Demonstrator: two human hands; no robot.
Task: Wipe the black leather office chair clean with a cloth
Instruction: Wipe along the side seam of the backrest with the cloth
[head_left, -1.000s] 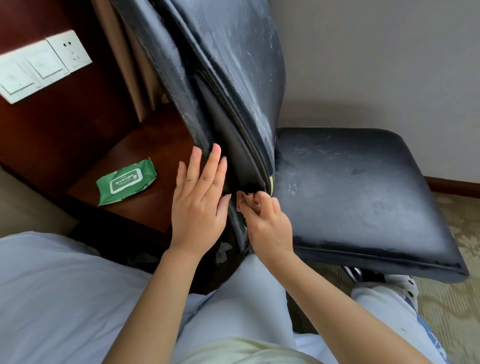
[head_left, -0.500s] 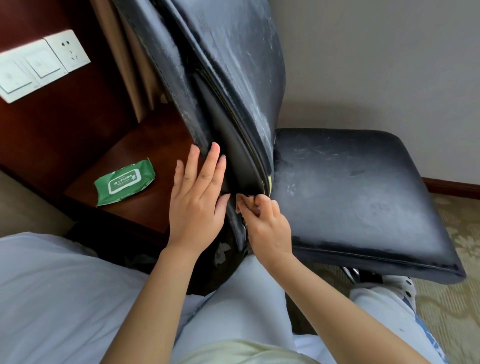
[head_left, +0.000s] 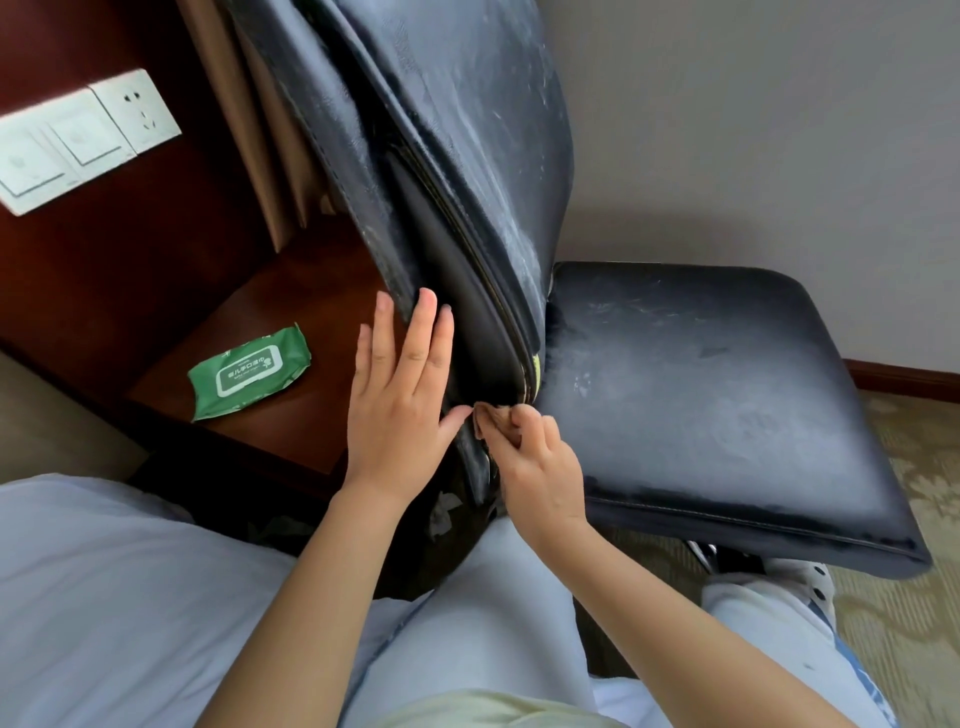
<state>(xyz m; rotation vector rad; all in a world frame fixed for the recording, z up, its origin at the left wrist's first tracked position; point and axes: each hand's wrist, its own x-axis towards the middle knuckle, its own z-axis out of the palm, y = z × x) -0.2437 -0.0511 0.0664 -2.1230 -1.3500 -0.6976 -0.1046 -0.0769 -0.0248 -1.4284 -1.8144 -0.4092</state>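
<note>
The flat green plastic wipes packet (head_left: 249, 371), at nine o'clock on the wooden shelf, carries a white label panel; its characters are too small to read.

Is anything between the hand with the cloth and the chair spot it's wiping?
Nothing visible. The right hand pinches a small brownish cloth right against the lower edge of the chair back, by the seam. The left hand lies flat on the back beside it, not in the way.
</note>
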